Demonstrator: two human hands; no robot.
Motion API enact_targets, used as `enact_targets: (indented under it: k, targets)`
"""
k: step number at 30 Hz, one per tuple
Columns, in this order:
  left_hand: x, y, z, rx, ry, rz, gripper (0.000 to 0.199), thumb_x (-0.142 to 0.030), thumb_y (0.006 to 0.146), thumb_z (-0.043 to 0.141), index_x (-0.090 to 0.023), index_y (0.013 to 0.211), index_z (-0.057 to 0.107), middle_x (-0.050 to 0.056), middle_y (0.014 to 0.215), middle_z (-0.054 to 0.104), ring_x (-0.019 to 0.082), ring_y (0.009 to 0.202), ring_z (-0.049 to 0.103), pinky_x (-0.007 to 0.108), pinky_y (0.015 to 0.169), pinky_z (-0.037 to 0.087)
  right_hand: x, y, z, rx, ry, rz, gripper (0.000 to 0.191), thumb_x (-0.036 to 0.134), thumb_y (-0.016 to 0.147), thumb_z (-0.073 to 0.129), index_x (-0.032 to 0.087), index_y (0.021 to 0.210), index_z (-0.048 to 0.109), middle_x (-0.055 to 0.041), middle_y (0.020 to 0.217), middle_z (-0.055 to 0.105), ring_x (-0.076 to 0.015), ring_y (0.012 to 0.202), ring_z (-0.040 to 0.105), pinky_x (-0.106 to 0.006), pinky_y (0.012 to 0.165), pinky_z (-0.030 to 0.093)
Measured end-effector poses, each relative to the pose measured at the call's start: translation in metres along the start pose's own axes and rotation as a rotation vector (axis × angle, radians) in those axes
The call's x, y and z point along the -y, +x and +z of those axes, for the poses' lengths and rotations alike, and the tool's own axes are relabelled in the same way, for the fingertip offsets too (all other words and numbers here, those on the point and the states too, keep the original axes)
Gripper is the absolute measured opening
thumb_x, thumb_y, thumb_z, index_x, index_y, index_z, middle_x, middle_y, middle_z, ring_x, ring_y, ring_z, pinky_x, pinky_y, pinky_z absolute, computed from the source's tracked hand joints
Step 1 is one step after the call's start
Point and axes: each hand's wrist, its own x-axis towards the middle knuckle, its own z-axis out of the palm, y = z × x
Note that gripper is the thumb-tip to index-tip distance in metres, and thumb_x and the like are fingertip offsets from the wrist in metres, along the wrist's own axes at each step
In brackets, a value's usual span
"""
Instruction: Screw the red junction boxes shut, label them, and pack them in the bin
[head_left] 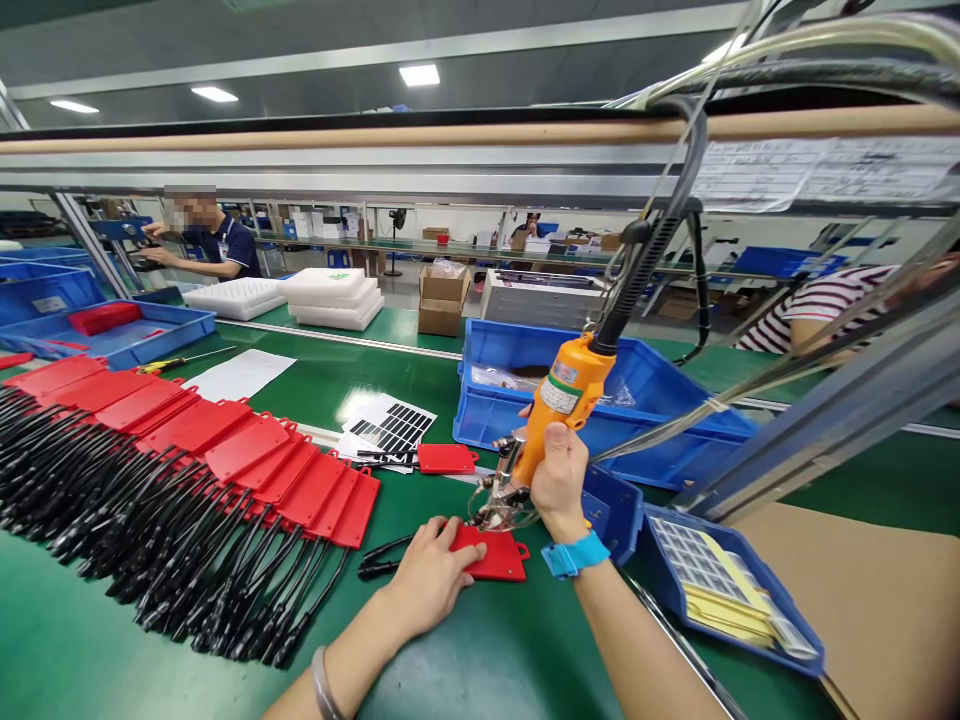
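Note:
My right hand is wrapped round an orange electric screwdriver, which hangs from a black spring cable and leans over the work. Its metal nose reaches down to the far edge of a flat red plastic case on the green bench. My left hand holds that case at its left end, thumb on the top face and fingers at the far side. Black cables with plugs come out of the case on the left. The screw point is hidden behind the metal nose.
A long row of red cases with black cables lies left. Another red case is by a printed sheet. Blue bins stand behind; a label tray is right. A person works across the bench.

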Motion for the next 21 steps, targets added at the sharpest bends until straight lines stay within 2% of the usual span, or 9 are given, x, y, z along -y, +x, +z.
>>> enact_targets:
  k: [3, 6, 9, 11, 13, 17, 21]
  targets:
    - [0.0, -0.002, 0.0, -0.023, 0.029, 0.019, 0.042, -0.028, 0.094, 0.054, -0.034, 0.135, 0.049, 0.012, 0.135, 0.049, 0.032, 0.119, 0.047, 0.047, 0.095, 0.046, 0.011, -0.002, -0.002, 0.005, 0.01, -0.016, 0.046, 0.063, 0.083, 0.056, 0.018, 0.092, 0.062, 0.0013, 0.056, 0.053, -0.0133, 0.039, 0.047, -0.025, 0.035, 0.04]
    - [-0.002, 0.001, 0.005, -0.06, 0.085, 0.059, 0.041, -0.031, 0.093, 0.057, -0.033, 0.134, 0.051, 0.013, 0.14, 0.046, 0.033, 0.121, 0.048, 0.048, 0.096, 0.046, 0.037, 0.005, -0.002, -0.044, 0.025, -0.069, 0.05, 0.067, 0.085, 0.052, 0.018, 0.09, 0.064, 0.0001, 0.059, 0.054, -0.0134, 0.041, 0.049, -0.025, 0.036, 0.041]
    - [-0.005, 0.01, 0.018, -0.07, 0.123, 0.096, 0.051, -0.039, 0.087, 0.066, -0.026, 0.134, 0.051, 0.015, 0.143, 0.046, 0.032, 0.126, 0.048, 0.045, 0.103, 0.044, 0.066, 0.018, 0.006, -0.107, 0.053, -0.181, 0.052, 0.067, 0.086, 0.051, 0.018, 0.091, 0.067, -0.0006, 0.06, 0.053, -0.014, 0.044, 0.052, -0.025, 0.036, 0.041]
    - [-0.007, 0.014, 0.026, -0.06, 0.129, 0.124, 0.062, -0.047, 0.083, 0.068, -0.019, 0.136, 0.05, 0.018, 0.143, 0.046, 0.03, 0.131, 0.046, 0.04, 0.106, 0.043, 0.076, 0.024, 0.014, -0.113, 0.08, -0.219, 0.052, 0.067, 0.086, 0.053, 0.018, 0.094, 0.069, -0.0009, 0.061, 0.054, -0.0135, 0.044, 0.051, -0.025, 0.036, 0.041]
    - [-0.008, 0.014, 0.031, -0.072, 0.131, 0.111, 0.066, -0.051, 0.085, 0.064, -0.017, 0.139, 0.047, 0.02, 0.142, 0.047, 0.031, 0.133, 0.043, 0.04, 0.108, 0.041, 0.074, 0.025, 0.021, -0.087, 0.101, -0.192, 0.053, 0.067, 0.086, 0.052, 0.019, 0.098, 0.069, -0.0004, 0.06, 0.054, -0.0124, 0.041, 0.049, -0.024, 0.034, 0.04]
    - [-0.006, 0.005, 0.031, -0.116, 0.136, 0.046, 0.055, -0.048, 0.095, 0.05, -0.032, 0.146, 0.037, 0.016, 0.141, 0.048, 0.036, 0.136, 0.039, 0.053, 0.106, 0.039, 0.046, 0.012, 0.029, -0.006, 0.07, -0.091, 0.05, 0.064, 0.089, 0.05, 0.017, 0.102, 0.066, 0.0013, 0.056, 0.054, -0.013, 0.039, 0.049, -0.024, 0.034, 0.04]
    - [-0.006, 0.001, 0.028, -0.096, 0.143, 0.066, 0.052, -0.045, 0.098, 0.045, -0.034, 0.147, 0.034, 0.015, 0.143, 0.046, 0.035, 0.134, 0.041, 0.052, 0.106, 0.038, 0.02, -0.001, 0.028, 0.02, 0.049, -0.061, 0.052, 0.063, 0.089, 0.049, 0.015, 0.102, 0.063, 0.0024, 0.052, 0.053, -0.0136, 0.038, 0.049, -0.024, 0.034, 0.041]
